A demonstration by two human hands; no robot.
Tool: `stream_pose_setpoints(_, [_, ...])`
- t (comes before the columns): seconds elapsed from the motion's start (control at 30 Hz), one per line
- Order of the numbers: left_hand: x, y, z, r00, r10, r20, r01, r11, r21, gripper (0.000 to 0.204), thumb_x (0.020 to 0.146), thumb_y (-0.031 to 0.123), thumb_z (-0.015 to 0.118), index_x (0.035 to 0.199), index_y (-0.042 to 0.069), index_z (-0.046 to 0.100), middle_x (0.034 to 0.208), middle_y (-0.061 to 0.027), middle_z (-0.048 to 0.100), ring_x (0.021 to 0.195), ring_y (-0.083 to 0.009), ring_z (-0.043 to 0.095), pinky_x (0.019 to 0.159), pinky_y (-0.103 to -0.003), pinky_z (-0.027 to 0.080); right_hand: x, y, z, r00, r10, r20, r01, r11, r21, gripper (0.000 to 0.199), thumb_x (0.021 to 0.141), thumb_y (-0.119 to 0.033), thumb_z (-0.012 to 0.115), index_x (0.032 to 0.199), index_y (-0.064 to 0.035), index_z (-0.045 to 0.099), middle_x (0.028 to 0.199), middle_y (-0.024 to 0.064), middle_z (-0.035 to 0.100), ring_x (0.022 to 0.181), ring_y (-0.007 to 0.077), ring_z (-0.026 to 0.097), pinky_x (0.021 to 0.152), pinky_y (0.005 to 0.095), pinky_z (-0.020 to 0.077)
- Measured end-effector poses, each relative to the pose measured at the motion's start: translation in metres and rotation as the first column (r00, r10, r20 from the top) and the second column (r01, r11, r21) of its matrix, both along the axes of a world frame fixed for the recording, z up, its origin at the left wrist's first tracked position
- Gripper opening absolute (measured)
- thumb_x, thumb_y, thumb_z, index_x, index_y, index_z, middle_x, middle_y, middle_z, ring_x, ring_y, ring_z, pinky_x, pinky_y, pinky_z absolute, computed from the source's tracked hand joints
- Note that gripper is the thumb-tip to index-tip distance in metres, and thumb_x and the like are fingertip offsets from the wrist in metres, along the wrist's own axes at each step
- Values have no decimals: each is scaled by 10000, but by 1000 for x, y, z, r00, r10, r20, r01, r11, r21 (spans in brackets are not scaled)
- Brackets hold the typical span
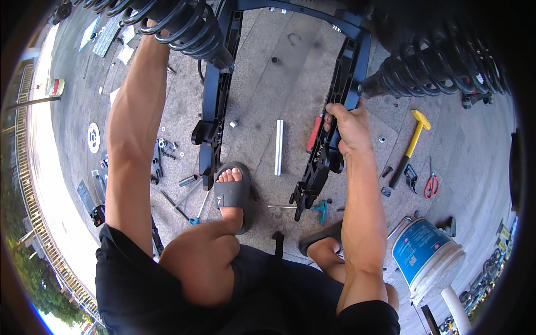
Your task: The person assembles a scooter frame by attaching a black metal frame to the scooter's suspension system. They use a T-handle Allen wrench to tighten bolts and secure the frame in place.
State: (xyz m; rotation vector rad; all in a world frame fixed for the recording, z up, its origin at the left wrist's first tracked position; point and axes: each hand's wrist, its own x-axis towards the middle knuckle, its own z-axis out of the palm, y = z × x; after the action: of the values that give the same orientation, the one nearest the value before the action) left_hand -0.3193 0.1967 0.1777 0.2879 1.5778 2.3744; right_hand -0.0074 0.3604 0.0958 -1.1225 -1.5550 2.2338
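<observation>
A fork-shaped frame (301, 9) in dark blue and black metal stands before me, its two long arms reaching toward my feet. My right hand (353, 127) is closed around the right arm of the frame (317, 167), below the lower end of the right coil-spring shock absorber (430, 72). A red handle (314, 135) shows beside that arm. My left arm reaches up to the left coil-spring shock absorber (184, 28), and a sliver of my left hand (152, 25) shows behind the coils. Its fingers are hidden.
Between the frame arms lie a silver tube (278, 147) and a small dark ring. A yellow-headed hammer (414, 139), red-handled pliers (431, 185) and a blue-and-white bucket (427, 254) are at right. Loose bolts, sockets and a teal T-handle tool (320, 211) lie around my sandalled feet.
</observation>
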Motion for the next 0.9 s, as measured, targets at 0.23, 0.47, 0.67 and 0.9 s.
stream_pose_setpoints(0.23, [-4,-9,5,1000,-1,-11,1,1000,-15,272,922,235,599,1028,-13,627,970,-112,675,879,-190,638,777,-314,501,-3,8,2,999,25,24,-24,999,-22,259,745,35,610,958,-10,471,700,59,538,512,141,532,435,289,452])
stream_pose_setpoints(0.47, [-2,-16,4,1000,2,-15,-2,1000,-20,276,925,239,595,1034,-13,626,983,-112,673,889,-193,636,784,-317,499,-12,21,10,999,-6,-38,8,998,56,171,748,36,602,911,28,550,629,59,537,491,150,519,441,288,424])
stream_pose_setpoints(0.67, [0,-15,-1,1000,15,-5,-15,1000,-13,280,927,242,591,1039,-13,624,993,-112,672,897,-195,634,791,-319,498,-16,25,7,1000,-9,0,9,998,54,198,738,37,613,926,30,549,698,68,555,520,158,529,458,299,423])
stream_pose_setpoints(0.9, [2,-12,-5,999,36,6,-36,999,-15,284,929,245,587,1044,-12,623,1006,-112,670,906,-198,632,798,-323,496,-14,26,-1,999,20,30,-21,998,53,403,730,19,627,1100,61,474,705,75,554,522,170,531,460,316,427])
